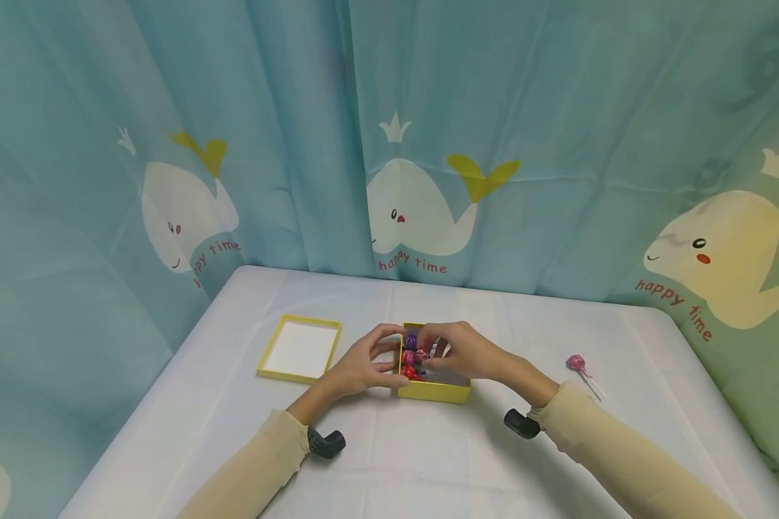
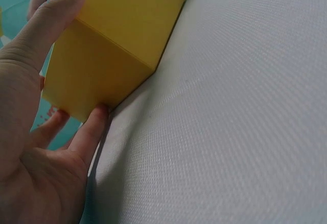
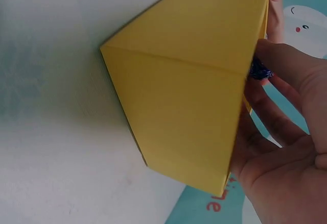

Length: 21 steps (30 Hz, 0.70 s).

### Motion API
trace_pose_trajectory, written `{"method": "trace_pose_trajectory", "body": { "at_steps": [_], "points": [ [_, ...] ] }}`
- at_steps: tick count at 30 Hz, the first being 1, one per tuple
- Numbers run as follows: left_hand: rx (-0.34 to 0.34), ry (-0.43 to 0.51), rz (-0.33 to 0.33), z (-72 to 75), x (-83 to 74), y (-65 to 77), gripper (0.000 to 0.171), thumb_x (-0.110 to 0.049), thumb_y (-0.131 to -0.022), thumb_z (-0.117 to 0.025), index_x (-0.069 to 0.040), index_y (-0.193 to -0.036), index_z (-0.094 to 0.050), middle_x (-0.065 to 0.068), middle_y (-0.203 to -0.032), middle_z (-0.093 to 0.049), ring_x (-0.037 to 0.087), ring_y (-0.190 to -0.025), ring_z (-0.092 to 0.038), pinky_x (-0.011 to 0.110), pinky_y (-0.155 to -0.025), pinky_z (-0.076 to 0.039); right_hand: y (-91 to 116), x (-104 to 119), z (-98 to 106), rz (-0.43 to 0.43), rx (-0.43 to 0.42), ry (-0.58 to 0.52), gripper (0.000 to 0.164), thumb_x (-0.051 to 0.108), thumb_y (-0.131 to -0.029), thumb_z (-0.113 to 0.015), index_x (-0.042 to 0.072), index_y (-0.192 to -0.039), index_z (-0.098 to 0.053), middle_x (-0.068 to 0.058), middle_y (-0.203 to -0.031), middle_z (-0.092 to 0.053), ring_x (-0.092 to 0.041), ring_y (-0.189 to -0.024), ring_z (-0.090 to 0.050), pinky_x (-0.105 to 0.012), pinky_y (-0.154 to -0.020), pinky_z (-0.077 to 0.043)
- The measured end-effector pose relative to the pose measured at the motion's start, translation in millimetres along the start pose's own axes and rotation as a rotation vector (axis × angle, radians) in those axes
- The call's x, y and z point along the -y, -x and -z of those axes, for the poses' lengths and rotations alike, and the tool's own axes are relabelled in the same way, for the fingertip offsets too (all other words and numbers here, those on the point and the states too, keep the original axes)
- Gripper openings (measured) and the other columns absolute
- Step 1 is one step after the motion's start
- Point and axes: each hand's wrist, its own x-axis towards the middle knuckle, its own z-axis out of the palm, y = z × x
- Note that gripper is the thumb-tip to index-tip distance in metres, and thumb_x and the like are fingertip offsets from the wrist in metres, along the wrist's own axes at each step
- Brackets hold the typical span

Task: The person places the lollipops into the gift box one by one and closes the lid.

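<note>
A yellow open box stands on the table, with several wrapped lollipops inside, a purple one toward the back and a red one toward the front. My left hand grips the box's left side, its thumb at the near corner and fingertips against the wall. My right hand reaches in over the right wall with bent fingers. In the right wrist view a dark blue lollipop head shows between thumb and fingers, just above the rim; its stick is hidden.
Left of the box lies a shallow yellow lid, white inside facing up. A pink-wrapped lollipop with a white stick lies on the right of the white-covered table. Blue whale-print curtains hang behind.
</note>
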Motion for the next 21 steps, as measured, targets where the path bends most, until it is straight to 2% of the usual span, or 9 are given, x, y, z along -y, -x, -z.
{"method": "trace_pose_trajectory", "body": {
  "at_steps": [10, 21],
  "points": [
    [-0.017, -0.011, 0.029, 0.1, 0.5, -0.3, 0.081, -0.011, -0.074, -0.087, -0.022, -0.14, -0.042, 0.001, -0.148, -0.038, 0.026, -0.136, -0.041, 0.032, -0.101, -0.049, -1, -3, -11, -0.002, 0.012, 0.002, 0.019, 0.01, -0.087, -0.075, 0.013, -0.101, -0.063, 0.004, -0.094, -0.064, -0.012, -0.079, -0.065, -0.021, -0.066, -0.058],
    [-0.019, -0.027, 0.023, 0.6, 2.3, -1.4, 0.08, -0.011, -0.074, -0.087, -0.024, -0.14, -0.043, 0.0, -0.149, -0.038, 0.025, -0.136, -0.042, 0.032, -0.1, -0.049, -3, 1, -10, -0.023, 0.063, 0.061, 0.018, 0.01, -0.086, -0.075, 0.012, -0.1, -0.064, 0.003, -0.089, -0.063, -0.011, -0.077, -0.063, -0.02, -0.065, -0.056]
  ]
}}
